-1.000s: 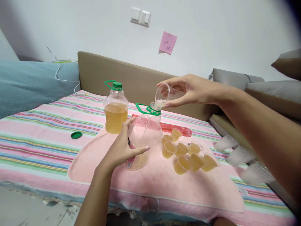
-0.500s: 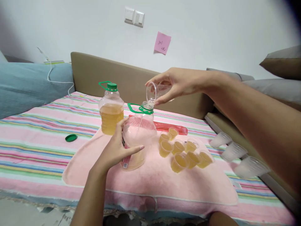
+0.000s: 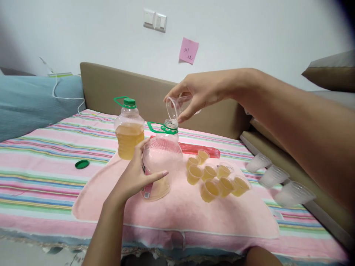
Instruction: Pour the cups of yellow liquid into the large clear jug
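My left hand (image 3: 138, 175) is wrapped round the side of a clear plastic jug (image 3: 163, 151), which stands uncapped with a green handle ring at its neck. A little yellowish liquid shows low in it. Above the jug's mouth, my right hand (image 3: 194, 96) grips a clear plastic cup (image 3: 174, 108), tipped sideways with its rim at the opening. Several cups of yellow liquid (image 3: 210, 190) stand to the right on a pink mat (image 3: 177, 218). Behind my left hand is a second jug (image 3: 129, 135), capped in green and about half full of amber liquid.
A loose green cap (image 3: 82, 164) lies on the striped sheet (image 3: 50, 184) at left. Stacks of clear cups (image 3: 292, 194) lie on their sides at right. A red plastic wrapper (image 3: 199, 149) lies behind the filled cups, before a brown headboard (image 3: 116, 83).
The view has shifted slightly. My right hand keeps the cup tipped at the jug's mouth, its wrist raised a little more. My left hand stays on the jug.
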A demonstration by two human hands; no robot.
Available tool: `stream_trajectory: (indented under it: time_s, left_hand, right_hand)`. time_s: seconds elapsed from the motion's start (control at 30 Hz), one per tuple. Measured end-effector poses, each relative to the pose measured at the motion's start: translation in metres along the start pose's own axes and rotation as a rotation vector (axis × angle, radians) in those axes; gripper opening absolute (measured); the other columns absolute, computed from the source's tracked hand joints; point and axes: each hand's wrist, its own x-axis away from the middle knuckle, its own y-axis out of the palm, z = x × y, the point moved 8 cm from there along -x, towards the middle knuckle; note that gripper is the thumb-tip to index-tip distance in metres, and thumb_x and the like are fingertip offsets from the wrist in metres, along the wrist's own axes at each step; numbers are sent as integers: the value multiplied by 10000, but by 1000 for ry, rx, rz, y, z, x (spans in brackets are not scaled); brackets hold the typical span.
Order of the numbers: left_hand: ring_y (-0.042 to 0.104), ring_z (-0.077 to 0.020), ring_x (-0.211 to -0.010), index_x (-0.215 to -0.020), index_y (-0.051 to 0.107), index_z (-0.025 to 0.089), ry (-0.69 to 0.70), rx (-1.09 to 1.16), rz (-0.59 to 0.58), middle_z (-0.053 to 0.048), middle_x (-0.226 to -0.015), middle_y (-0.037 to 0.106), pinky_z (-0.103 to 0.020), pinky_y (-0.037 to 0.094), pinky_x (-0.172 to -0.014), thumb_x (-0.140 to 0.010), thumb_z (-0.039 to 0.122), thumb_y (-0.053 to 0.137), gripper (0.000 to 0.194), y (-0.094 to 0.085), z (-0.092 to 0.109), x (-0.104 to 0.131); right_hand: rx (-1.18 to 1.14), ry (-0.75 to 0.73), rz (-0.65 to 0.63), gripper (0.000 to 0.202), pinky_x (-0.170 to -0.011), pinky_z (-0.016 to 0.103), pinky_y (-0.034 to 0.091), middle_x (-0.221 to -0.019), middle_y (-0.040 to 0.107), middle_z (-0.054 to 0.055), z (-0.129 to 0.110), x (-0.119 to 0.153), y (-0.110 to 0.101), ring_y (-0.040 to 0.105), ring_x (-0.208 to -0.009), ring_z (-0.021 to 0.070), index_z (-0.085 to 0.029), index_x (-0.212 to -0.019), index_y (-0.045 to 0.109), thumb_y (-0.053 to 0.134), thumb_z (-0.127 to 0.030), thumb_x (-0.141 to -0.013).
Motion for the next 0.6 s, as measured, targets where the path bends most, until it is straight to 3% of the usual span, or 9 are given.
stream_trajectory:
  time_s: [0.1, 0.27, 0.47, 0.6]
  left_hand:
    - [335, -332, -1667, -1646, 239, 383, 0, -3, -11, -102, -1806, 305, -603, 285, -1383, -796, 585, 934, 1116, 0, 1, 0]
    - [343, -342, -1663, -1640, 243, 362, 0, -11, -1, -133, -1793, 317, -625, 285, -1377, -801, 580, 931, 1107, -1, 0, 0]
    - [380, -363, -1643, -1630, 246, 366, 1, -15, 10, -132, -1769, 343, -641, 316, -1362, -797, 586, 931, 1101, -2, -1, -2]
    - [407, -358, -1627, -1646, 248, 373, 6, -22, 14, -131, -1772, 328, -632, 338, -1353, -809, 572, 928, 1096, -3, -1, -1]
  right_hand:
    - [30, 12, -106, 446, -1000, 369, 516, -1108, 820, 9, -7, -5, 2, 733, -1161, 277, -226, -1145, 819, 958, -443, -781]
    - [82, -11, -139, 568, -986, 362, 518, -1022, 789, -16, -13, -17, -1, 728, -1130, 273, -223, -1187, 813, 998, -465, -708]
    - [211, 13, -172, 316, -866, 297, 465, -851, 744, -32, -30, -19, -2, 704, -942, 210, -207, -1025, 826, 960, -386, -802]
    - [297, 32, -173, 330, -771, 289, 425, -800, 720, -48, -37, -20, -5, 661, -818, 177, -221, -1075, 833, 945, -403, -824]
